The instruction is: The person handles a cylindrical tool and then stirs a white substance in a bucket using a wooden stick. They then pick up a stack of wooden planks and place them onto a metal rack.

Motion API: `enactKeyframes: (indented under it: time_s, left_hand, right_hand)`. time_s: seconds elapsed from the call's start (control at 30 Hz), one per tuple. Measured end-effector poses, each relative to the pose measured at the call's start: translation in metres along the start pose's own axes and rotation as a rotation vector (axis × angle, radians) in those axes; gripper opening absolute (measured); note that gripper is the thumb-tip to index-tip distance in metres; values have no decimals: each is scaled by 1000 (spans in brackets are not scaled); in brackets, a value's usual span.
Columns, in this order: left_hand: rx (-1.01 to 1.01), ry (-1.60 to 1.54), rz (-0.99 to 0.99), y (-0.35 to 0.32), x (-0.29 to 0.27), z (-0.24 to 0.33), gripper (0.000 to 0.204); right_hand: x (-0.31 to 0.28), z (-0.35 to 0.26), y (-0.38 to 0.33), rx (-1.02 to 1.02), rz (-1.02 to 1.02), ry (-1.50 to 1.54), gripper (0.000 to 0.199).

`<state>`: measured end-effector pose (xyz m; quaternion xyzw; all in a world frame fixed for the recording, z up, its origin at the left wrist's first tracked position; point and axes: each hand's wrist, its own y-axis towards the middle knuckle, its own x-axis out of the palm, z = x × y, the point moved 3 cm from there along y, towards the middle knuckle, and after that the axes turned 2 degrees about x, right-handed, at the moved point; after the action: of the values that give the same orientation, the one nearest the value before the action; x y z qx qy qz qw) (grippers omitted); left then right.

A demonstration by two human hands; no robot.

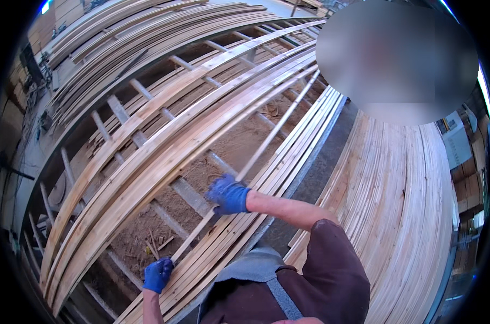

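Note:
A long, thin wooden strip (pixel 277 128) runs slantwise from the lower left to the upper right. My left hand (pixel 158 274), in a blue work glove, is closed around it near the lower left. Farther along, my right hand (pixel 227 195), also gloved in blue, grips the same strip from above. Just beside it, on the near side, lies a row of similar light strips (pixel 229 235). Wider pale boards (pixel 164 156) lie across metal bars beyond my hands. Some of the right fingers are hidden behind the glove's back.
Metal crossbars (pixel 191 195) bridge a pit with sawdust (pixel 148 229) and wood scraps. A broad stack of light boards (pixel 385 189) stands on the right, past a dark gap (pixel 320 148). More timber (pixel 164 40) is piled at the far left. A blurred patch covers the upper right.

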<state>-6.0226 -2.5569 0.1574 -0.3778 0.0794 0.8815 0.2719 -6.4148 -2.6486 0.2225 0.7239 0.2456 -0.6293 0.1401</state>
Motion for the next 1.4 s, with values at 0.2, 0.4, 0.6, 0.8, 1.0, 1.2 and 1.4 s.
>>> enactKeyframes:
  time_s: [0.2, 0.4, 0.6, 0.8, 1.0, 1.2, 1.4]
  left_hand:
    - [-62, 107, -46, -12, 0, 10, 27]
    - [-136, 195, -176, -10, -17, 28, 30]
    - [-69, 79, -70, -14, -19, 29, 31]
    - [-95, 90, -74, -12, -11, 24, 34]
    - [-136, 119, -177, -4, -17, 20, 32]
    - [-133, 79, -62, -40, -16, 0, 32]
    - [-157, 64, -164, -25, 1, 11, 38]
  right_hand:
    - [16, 10, -19, 66, -76, 55, 42]
    - [19, -5, -28, 33, 123, 42, 39]
    - [15, -13, -30, 39, 86, 47, 41]
    - [11, -7, -28, 71, -11, 14, 42]
    - [-1, 9, 25, -87, 157, 192, 30]
    - [5, 16, 152, -192, 397, -213, 40]
    - [56, 106, 141, -157, 480, -382, 46]
